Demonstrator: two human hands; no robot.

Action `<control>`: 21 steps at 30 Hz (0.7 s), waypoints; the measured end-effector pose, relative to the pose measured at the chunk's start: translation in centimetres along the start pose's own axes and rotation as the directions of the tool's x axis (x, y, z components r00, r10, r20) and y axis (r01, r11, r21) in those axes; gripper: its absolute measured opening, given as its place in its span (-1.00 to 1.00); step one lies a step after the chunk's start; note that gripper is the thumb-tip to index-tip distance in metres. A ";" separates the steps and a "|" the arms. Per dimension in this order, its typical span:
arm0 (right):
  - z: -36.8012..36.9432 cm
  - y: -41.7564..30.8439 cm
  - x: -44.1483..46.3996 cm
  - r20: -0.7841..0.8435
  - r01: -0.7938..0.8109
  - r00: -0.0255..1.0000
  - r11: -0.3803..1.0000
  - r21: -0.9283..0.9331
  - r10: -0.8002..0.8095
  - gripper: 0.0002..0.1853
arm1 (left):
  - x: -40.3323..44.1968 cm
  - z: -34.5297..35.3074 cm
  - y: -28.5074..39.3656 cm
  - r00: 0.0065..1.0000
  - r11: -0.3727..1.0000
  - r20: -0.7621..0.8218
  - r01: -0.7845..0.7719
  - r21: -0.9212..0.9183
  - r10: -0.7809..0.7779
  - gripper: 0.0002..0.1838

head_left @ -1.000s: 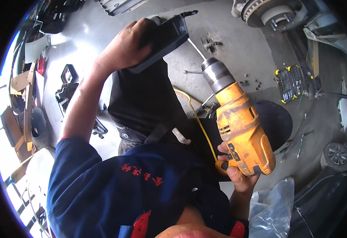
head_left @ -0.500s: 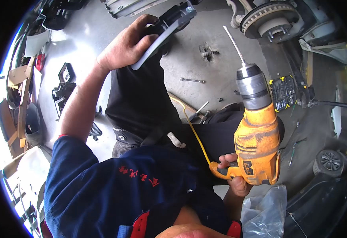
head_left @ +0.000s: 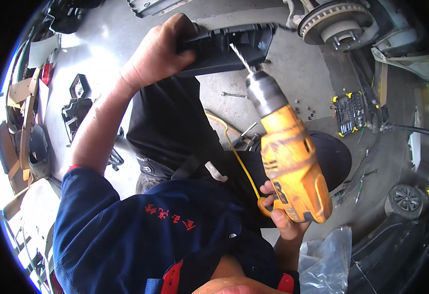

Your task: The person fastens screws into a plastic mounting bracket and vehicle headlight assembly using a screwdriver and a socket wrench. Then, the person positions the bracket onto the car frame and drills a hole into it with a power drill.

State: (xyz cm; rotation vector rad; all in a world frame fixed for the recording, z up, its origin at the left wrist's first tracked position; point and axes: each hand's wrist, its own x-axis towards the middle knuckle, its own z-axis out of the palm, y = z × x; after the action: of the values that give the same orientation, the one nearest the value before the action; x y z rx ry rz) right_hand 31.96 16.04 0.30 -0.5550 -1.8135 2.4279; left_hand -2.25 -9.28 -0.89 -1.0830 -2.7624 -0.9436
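My left hand point(head_left: 163, 51) is closed on the left end of a black plastic trim piece point(head_left: 214, 51), held up over the floor with its ribbed hollow side showing. My right hand point(head_left: 283, 215) grips the handle of a yellow power drill point(head_left: 293, 161), and most of its fingers are hidden behind the drill. A yellow cord point(head_left: 241, 161) runs from the handle. The drill's long metal bit point(head_left: 240, 57) points up and left, its tip overlapping the trim piece in view. Whether the tip touches it, I cannot tell.
A brake disc point(head_left: 334, 24) is at upper right. Below it lie a socket set point(head_left: 350, 112) and a wheel point(head_left: 407, 201). A wrench point(head_left: 234, 95) and several small fasteners lie on the floor. Black parts point(head_left: 77, 115) are at left, a clear plastic bag point(head_left: 326, 262) at lower right.
The drill has swung left, bringing its bit in front of the trim piece. My left hand has turned the trim piece from edge-on, so its hollow side shows.
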 end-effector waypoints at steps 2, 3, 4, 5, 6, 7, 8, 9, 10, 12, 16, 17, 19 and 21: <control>0.2 0.0 0.3 0.003 -0.018 1.000 0.997 -0.070 0.018 -0.47 | 0.0 0.3 -0.1 0.999 1.000 -0.025 -0.029 0.009 0.029 -0.68; -0.3 0.9 0.9 0.056 0.047 0.998 0.993 -0.109 -0.041 -0.47 | 0.0 0.4 -0.1 0.998 0.999 -0.038 -0.043 0.014 0.043 -0.70; -0.1 0.9 1.2 0.062 0.025 0.998 0.993 -0.119 -0.017 -0.48 | 0.1 0.4 -0.2 0.998 0.998 -0.042 -0.048 0.038 0.050 -0.70; 0.1 0.9 1.4 0.067 -0.001 0.998 0.992 -0.129 0.010 -0.48 | 0.1 0.3 -0.3 0.998 0.997 -0.043 -0.052 0.062 0.054 -0.70; 0.1 0.9 1.5 0.073 -0.028 0.997 0.990 -0.140 0.038 -0.49 | 0.1 0.3 -0.3 0.997 0.995 -0.043 -0.053 0.084 0.057 -0.69; -0.1 1.2 1.5 0.083 -0.020 0.996 0.991 -0.133 0.031 -0.52 | 0.0 0.4 -0.4 0.997 0.995 -0.048 -0.060 0.079 0.064 -0.69; -0.1 1.3 1.7 0.092 -0.015 0.995 0.992 -0.129 0.027 -0.52 | 0.0 0.4 -0.5 0.996 0.995 -0.055 -0.070 0.075 0.075 -0.69; 0.0 1.4 1.8 0.101 -0.010 0.995 0.992 -0.123 0.023 -0.52 | 0.0 0.4 -0.5 0.994 0.994 -0.062 -0.081 0.071 0.085 -0.69; 0.1 1.4 1.9 0.110 -0.006 0.994 0.993 -0.118 0.019 -0.51 | 0.0 0.4 -0.5 0.994 0.994 -0.060 -0.082 0.070 0.087 -0.69; 0.6 1.2 2.1 0.107 -0.007 0.994 0.994 -0.110 0.019 -0.50 | 0.0 0.3 -0.5 0.994 0.994 -0.056 -0.087 0.067 0.091 -0.70; 0.7 1.3 2.6 0.146 0.044 0.989 0.990 -0.137 -0.024 -0.50 | 0.0 0.3 -0.5 0.992 0.993 -0.073 -0.101 0.067 0.106 -0.71; 0.8 1.3 2.7 0.135 0.048 0.990 0.991 -0.127 -0.030 -0.51 | 0.0 0.3 -0.5 0.992 0.993 -0.071 -0.102 0.064 0.106 -0.71; 1.3 1.1 2.8 0.116 0.057 0.992 0.992 -0.109 -0.044 -0.54 | -0.1 0.2 -0.5 0.993 0.993 -0.068 -0.095 0.073 0.100 -0.71; 1.7 0.7 2.7 0.100 0.060 0.994 0.988 -0.140 -0.046 -0.55 | -0.1 0.0 -0.3 0.994 0.992 -0.061 -0.080 0.096 0.086 -0.71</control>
State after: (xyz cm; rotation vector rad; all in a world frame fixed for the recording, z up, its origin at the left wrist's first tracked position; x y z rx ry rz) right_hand 28.98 14.99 -0.57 -0.3987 -2.0249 2.3427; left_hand -2.34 -9.53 -1.13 -1.1227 -2.6576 -0.8167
